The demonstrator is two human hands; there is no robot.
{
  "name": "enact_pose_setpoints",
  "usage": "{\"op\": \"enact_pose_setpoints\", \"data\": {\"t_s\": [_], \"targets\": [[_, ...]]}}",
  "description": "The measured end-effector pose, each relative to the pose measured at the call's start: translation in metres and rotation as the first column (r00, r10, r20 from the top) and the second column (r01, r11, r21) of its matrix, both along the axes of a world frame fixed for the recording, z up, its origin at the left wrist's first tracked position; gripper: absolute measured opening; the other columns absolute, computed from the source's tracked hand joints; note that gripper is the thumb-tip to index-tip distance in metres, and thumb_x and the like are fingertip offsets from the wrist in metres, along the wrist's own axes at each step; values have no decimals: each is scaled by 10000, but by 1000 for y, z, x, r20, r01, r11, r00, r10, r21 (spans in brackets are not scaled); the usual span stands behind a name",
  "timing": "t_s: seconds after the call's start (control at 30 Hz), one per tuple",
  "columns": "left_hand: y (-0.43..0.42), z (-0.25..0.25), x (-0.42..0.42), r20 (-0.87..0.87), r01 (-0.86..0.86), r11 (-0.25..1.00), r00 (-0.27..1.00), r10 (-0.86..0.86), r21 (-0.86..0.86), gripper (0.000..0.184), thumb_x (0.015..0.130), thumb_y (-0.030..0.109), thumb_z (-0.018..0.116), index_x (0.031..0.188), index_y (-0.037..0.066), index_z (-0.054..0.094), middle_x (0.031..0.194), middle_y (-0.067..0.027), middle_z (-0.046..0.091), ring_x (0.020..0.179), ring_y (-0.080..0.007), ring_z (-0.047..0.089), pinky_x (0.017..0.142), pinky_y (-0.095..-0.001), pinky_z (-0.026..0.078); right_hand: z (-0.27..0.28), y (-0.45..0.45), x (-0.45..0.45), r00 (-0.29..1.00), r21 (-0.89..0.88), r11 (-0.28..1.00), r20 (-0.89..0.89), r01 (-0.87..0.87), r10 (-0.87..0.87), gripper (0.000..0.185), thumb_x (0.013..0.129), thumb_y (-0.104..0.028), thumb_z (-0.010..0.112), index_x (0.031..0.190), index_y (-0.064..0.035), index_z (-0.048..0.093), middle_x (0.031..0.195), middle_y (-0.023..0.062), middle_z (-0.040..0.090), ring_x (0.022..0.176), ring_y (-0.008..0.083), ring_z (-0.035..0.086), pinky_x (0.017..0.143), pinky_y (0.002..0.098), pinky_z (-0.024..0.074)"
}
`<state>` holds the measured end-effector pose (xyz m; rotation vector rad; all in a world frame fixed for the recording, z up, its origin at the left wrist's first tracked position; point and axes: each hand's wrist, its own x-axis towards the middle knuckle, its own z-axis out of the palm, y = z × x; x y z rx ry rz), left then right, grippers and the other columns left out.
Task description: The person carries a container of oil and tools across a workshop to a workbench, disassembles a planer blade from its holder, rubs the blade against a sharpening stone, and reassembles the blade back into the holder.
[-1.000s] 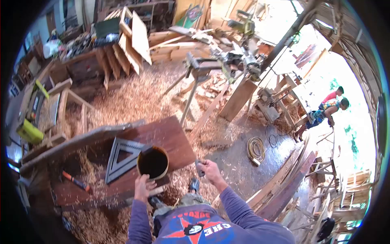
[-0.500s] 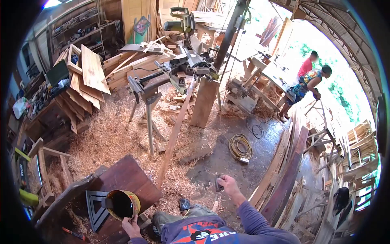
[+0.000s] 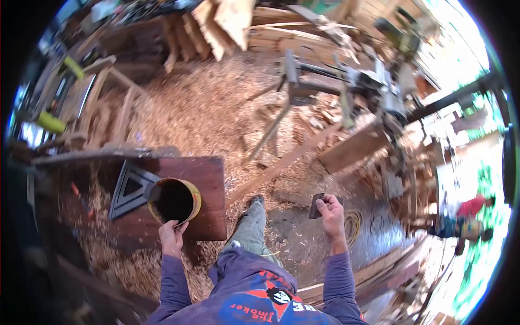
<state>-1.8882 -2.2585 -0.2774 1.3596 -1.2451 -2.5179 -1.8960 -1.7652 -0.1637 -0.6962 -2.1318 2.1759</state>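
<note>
My left hand [image 3: 172, 236] grips the near rim of a yellow can [image 3: 193, 201], whose inside looks dark. The can is over the reddish-brown wooden board [image 3: 213, 187]; whether it rests on it I cannot tell. Left of the can, a grey triangular speed square [image 3: 129, 190] lies flat, its corner partly covered by the can. Off to the right, above the floor, my right hand [image 3: 331, 215] pinches a small dark flat piece [image 3: 316, 207] between thumb and fingers. Its exact kind is unclear.
Wood shavings [image 3: 189, 103] cover much of the floor. A long plank [image 3: 284, 165] slants up to a saw stand [image 3: 303, 89]. A coiled yellow hose or cord [image 3: 353, 227] lies right of my hand. Two people are at the far right, near a person in a red top [image 3: 474, 207].
My view has tilted down and turned, so the surroundings appear rotated. Both hands keep their holds, on the can and on the dark flat piece.
</note>
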Motion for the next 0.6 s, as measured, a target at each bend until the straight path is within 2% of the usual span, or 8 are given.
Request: {"op": "enact_pose_setpoints", "data": {"t_s": [0.1, 0.17, 0.23, 0.37, 0.4, 0.43, 0.53, 0.6], "targets": [[19, 0, -8, 43, -54, 998, 998, 53, 34, 123, 812, -94, 519, 864, -88, 630, 972, -172, 674, 856, -312, 703, 818, -495, 630, -6, 12, -62, 986, -8, 989, 85, -146, 146, 182, 975, -117, 674, 1104, -2, 616, 943, 7, 670, 792, 50, 602, 717, 208, 508], [38, 6, -8, -5, -84, 997, 996, 84, -2, 172, 794, -103, 508, 911, -97, 634, 979, -181, 685, 859, -314, 711, 814, -486, 632, -7, 22, -92, 969, -29, 980, 143, -198, 200, 178, 975, -118, 671, 1102, -6, 616, 922, 3, 671, 778, 50, 601, 702, 209, 508], [58, 15, -20, 23, -136, 991, 990, 136, 8, 256, 763, -88, 505, 982, -84, 638, 964, -176, 702, 873, -320, 722, 837, -478, 628, -3, 36, -134, 934, 58, 950, 211, -306, 288, 176, 978, -122, 666, 1099, -5, 614, 894, 3, 672, 749, 55, 601, 681, 215, 511], [97, 27, -43, -2, -199, 977, 980, 200, 71, 176, 766, -62, 518, 885, -80, 647, 899, -164, 707, 835, -307, 725, 822, -509, 631, 26, 49, -200, 938, -25, 961, 216, -274, 273, 176, 983, -119, 651, 1098, 8, 611, 876, 18, 681, 737, 62, 620, 667, 220, 519], [97, 14, -39, -38, -177, 977, 982, 183, 117, 147, 776, -43, 531, 837, -91, 655, 926, -186, 712, 882, -344, 727, 841, -553, 627, 21, 58, -213, 939, -23, 958, 196, -285, 284, 175, 991, -121, 639, 1101, 13, 612, 878, 20, 683, 745, 63, 626, 671, 225, 524], [108, 27, -57, 28, -196, 975, 981, 194, 103, 146, 771, -49, 530, 834, -95, 654, 913, -194, 713, 878, -352, 728, 838, -566, 624, 27, 58, -232, 938, -29, 956, 186, -293, 293, 175, 991, -121, 639, 1101, 13, 612, 878, 20, 683, 745, 63, 626, 671, 225, 524], [139, 60, -104, 36, -218, 965, 976, 215, 146, 234, 763, -79, 520, 967, -98, 634, 940, -172, 703, 811, -316, 723, 808, -495, 638, 40, 57, -274, 915, -30, 939, 216, -343, 341, 178, 1001, -123, 624, 1111, 17, 623, 893, 10, 679, 756, 53, 617, 687, 229, 520], [156, 64, -130, 30, -235, 960, 972, 233, 152, 233, 760, -84, 522, 965, -97, 631, 924, -171, 698, 798, -312, 721, 797, -488, 639, 40, 51, -306, 905, -20, 925, 198, -380, 377, 179, 1001, -123, 624, 1114, 16, 625, 905, 6, 676, 767, 49, 610, 693, 225, 516]]}}
